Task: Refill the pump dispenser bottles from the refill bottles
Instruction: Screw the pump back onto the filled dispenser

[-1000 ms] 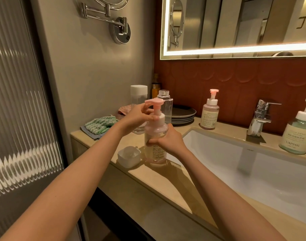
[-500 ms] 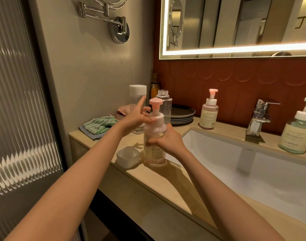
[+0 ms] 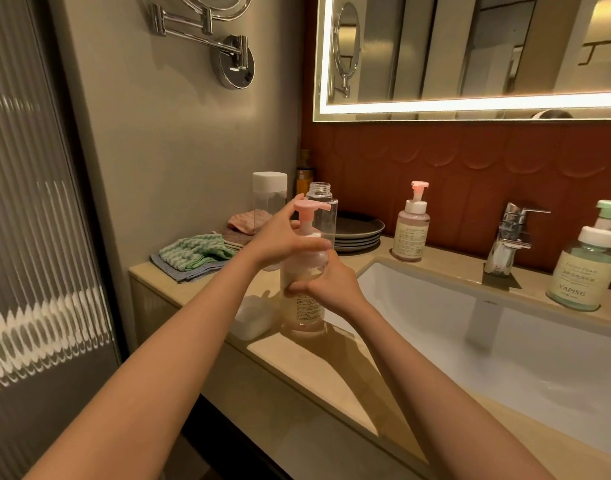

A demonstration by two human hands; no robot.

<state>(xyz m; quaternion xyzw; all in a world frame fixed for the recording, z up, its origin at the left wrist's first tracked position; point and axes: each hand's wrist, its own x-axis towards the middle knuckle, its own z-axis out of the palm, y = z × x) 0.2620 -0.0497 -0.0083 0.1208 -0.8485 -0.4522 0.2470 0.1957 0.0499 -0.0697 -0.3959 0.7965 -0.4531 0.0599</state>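
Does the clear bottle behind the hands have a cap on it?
No, the clear bottle shows a bare, open threaded neck behind the pump dispenser that the left hand and right hand grip.

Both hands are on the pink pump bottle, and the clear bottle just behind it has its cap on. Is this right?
Not quite. The head view shows the clear bottle with no cap: its threaded neck is open. The rest holds: the left hand and the right hand are on the pink pump bottle.
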